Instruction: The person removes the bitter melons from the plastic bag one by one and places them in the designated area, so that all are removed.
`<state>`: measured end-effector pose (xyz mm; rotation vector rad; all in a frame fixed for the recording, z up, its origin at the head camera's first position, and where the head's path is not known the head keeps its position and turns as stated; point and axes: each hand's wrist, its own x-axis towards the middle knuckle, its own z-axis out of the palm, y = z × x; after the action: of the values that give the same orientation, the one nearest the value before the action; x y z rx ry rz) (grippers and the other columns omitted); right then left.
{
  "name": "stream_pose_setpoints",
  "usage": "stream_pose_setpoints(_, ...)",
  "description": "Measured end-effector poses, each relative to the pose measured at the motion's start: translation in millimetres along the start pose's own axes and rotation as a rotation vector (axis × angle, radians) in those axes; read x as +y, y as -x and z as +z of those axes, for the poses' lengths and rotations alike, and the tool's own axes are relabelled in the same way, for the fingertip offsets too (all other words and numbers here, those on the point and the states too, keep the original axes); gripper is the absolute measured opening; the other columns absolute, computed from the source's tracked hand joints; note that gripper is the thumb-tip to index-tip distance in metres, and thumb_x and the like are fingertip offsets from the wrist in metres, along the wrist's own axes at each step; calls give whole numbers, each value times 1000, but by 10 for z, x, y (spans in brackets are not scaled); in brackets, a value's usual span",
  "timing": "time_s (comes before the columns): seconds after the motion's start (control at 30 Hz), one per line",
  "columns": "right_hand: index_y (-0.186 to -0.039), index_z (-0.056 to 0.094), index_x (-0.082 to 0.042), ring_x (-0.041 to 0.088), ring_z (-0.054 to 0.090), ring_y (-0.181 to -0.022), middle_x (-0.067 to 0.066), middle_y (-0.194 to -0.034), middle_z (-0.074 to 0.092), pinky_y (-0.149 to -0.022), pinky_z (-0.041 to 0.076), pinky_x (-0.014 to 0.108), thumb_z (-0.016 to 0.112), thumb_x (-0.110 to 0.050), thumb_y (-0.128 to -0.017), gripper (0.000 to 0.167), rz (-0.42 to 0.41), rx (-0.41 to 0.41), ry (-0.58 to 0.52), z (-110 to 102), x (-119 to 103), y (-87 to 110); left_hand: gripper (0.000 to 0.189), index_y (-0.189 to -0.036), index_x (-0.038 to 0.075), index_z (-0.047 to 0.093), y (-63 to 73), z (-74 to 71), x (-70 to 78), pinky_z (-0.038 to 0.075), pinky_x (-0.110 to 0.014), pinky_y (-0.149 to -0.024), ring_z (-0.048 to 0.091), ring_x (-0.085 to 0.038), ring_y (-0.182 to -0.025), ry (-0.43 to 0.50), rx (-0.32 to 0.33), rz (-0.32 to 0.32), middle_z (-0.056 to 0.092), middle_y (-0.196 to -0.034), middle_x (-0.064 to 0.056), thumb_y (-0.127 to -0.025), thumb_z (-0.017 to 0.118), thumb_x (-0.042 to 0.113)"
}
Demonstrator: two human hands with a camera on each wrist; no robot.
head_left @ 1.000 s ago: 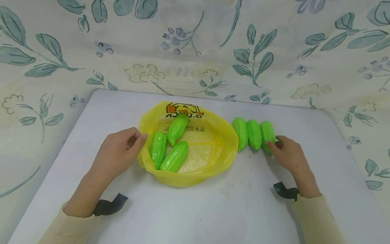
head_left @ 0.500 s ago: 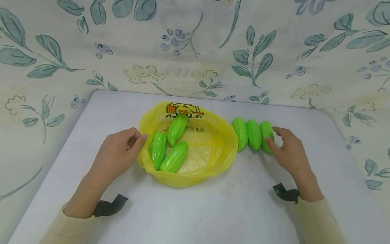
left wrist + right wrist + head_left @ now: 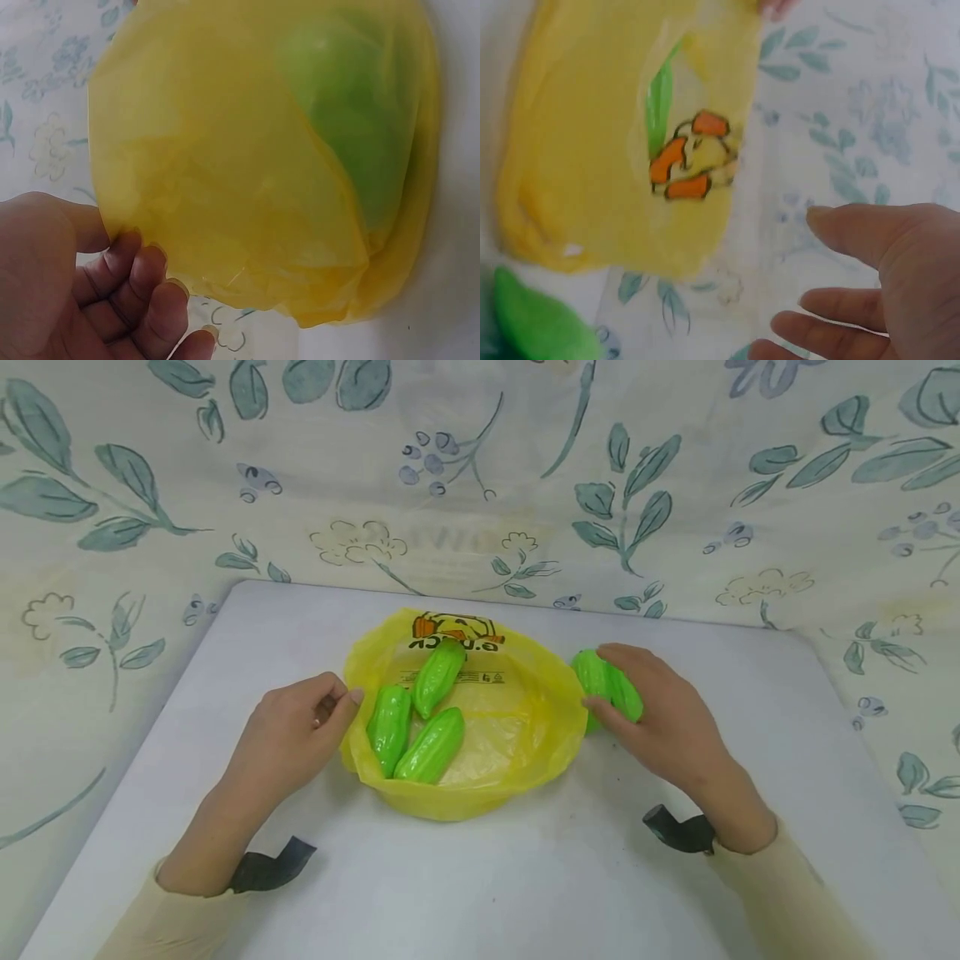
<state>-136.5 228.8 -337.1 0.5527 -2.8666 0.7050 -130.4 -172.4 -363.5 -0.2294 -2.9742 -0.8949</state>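
A yellow plastic bag (image 3: 450,802) stands with its mouth spread wide. Three glossy green ridged toy vegetables, one of them the upper vegetable (image 3: 438,677), lie inside it. My left hand (image 3: 296,735) pinches the bag's left rim between thumb and finger, seen closer in the left wrist view. Right of the bag, two more green vegetables (image 3: 592,681) lie side by side on the table, partly behind my right hand (image 3: 667,727). That hand hovers over them, its thumb and fingers spread and nothing held in the right wrist view. The rightmost vegetable is hidden behind it.
A white table (image 3: 480,885) carries everything. Behind it rises a pale cloth (image 3: 525,485) with leaves and flowers. Dark straps (image 3: 273,864) stick out at both wrists.
My right hand has left the rightmost green vegetable and moved left over the row, towards the bag's right rim. My left hand keeps its pinch on the bag.
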Motion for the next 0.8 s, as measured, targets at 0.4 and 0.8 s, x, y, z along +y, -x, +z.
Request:
stream_pose_setpoints(0.4, -159, 41, -15, 31, 52, -138, 10, -155, 51, -105, 50, 49, 79, -41, -94, 79, -176, -164, 87, 198, -367, -201, 25, -92, 11, 61, 25, 9, -8, 40, -34, -56, 49, -22, -68, 5, -6, -1, 55, -70, -1, -107, 58, 31)
stream_pose_setpoints(0.8, -160, 40, -15, 27, 51, -140, 8, -156, 48, -104, 51, 42, 81, -44, -92, 85, -331, -298, 124, 583, -535, -370, 25, -91, 11, 61, 38, 38, 2, 40, -34, -56, 49, -21, -67, 2, 6, 12, 54, -69, 0, -107, 59, 30)
